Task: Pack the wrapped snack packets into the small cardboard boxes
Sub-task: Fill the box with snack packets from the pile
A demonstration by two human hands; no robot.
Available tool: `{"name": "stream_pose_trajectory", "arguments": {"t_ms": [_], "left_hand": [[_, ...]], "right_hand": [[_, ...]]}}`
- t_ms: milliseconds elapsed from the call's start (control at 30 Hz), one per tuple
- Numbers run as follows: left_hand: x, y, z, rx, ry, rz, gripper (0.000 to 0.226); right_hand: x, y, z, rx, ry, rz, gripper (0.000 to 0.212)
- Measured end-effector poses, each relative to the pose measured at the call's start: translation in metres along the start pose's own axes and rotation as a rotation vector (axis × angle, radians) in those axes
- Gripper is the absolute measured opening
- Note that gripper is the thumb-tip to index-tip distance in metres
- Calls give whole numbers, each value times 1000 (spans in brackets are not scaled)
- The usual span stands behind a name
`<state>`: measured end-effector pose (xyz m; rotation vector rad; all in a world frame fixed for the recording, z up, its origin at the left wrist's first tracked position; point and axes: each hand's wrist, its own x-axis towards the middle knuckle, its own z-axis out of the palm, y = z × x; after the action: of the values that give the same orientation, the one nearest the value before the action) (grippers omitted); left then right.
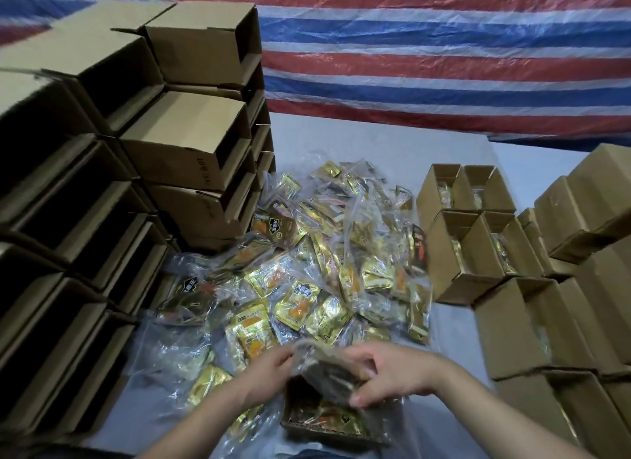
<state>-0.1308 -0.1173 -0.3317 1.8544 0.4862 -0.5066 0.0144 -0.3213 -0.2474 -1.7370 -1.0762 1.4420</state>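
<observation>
**Slack, slippery packet held over an open box**

Both hands met at the near edge of the worktop (495, 171), above a small open box (327, 424) that already showed gold and dark wrappers inside. The left hand (269, 369) pinched the crinkled clear film at the packet's left end. The right hand (392, 373) curled its fingers round the dark packet (327, 376) from the right, with the thumb underneath.

The packet looked light and soft. Its loose outer film bunched and caught the light, so it would likely slide under a weak pinch and sag if held by one corner. The firmer contents in the middle seemed the better place to grip, with the film ends left to fold as it went down. It would probably tolerate squeezing, though the contents might crush under hard pressure.

Behind the hands lay the pile of snack packets (307, 270), gold foil and dark ones mixed, many inside clear bags. Empty boxes (191, 144) were stacked on their sides along the left. Filled boxes (467, 229) with their flaps up stood on the right, beside closed ones (512, 325). A striped tarpaulin (426, 48) hung at the back.
</observation>
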Motion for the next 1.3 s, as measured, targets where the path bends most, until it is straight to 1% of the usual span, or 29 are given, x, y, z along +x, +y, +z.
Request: {"name": "stream_pose_trajectory", "arguments": {"t_ms": [33, 100, 233, 400, 500, 600, 633, 700, 767, 800, 867, 900, 933, 1000, 1033, 1067, 1167, 1200, 1233, 1300], "left_hand": [[0, -2, 1, -12, -1, -6, 20], [1, -4, 1, -32, 1, 1, 22], [1, -6, 0, -59, 8, -29, 35], [-6, -16, -3, -61, -4, -32, 33], [-9, -16, -7, -54, -46, -24, 34], [-8, -13, -4, 60, -73, -15, 36], [-8, -13, -1, 72, -62, -10, 35], [-8, -13, 3, 61, -23, 6, 33], [-8, -15, 5, 48, -1, 32, 31], [-8, -15, 5, 40, 6, 41, 30], [-6, -17, 5, 42, 34, 53, 29], [-6, -18, 5, 41, 50, 57, 29], [-5, -19, 6, 40, 64, 58, 29], [-4, -20, 8, 59, 91, 68, 28], [-3, -20, 9, 67, 95, 74, 27], [-3, -20, 10, 69, 91, 78, 26], [-2, -17, 13, 71, 64, 86, 23], [-2, -16, 14, 83, 51, 92, 23], [-1, -15, 16, 96, 41, 100, 23], [-1, -13, 19, 105, 41, 104, 21]], "right_hand": [[5, 3, 5, -91, -33, 30, 46], [13, 9, 13, -168, -73, 88, 50], [26, 17, 30, -359, -80, 119, 56], [41, 22, 40, -565, -167, 146, 68], [45, 27, 41, -590, -230, 221, 56], [49, 33, 51, -777, -184, 298, 46], [52, 34, 59, -853, -158, 310, 45], [55, 38, 77, -971, -107, 319, 50], [58, 39, 90, -1053, -80, 312, 58], [57, 37, 91, -1084, -65, 299, 58], [52, 34, 90, -1139, 7, 209, 54], [48, 33, 89, -1180, 56, 145, 55], [42, 32, 87, -1240, 68, 124, 59], [34, 29, 89, -1321, 121, 185, 67], [34, 31, 93, -1335, 148, 182, 67], [37, 35, 98, -1358, 120, 199, 64], [53, 55, 116, -1508, 50, 111, 42], [57, 65, 121, -1551, 19, 72, 37], [59, 72, 124, -1587, -25, 32, 36], [59, 75, 124, -1591, -98, 60, 38]]}}
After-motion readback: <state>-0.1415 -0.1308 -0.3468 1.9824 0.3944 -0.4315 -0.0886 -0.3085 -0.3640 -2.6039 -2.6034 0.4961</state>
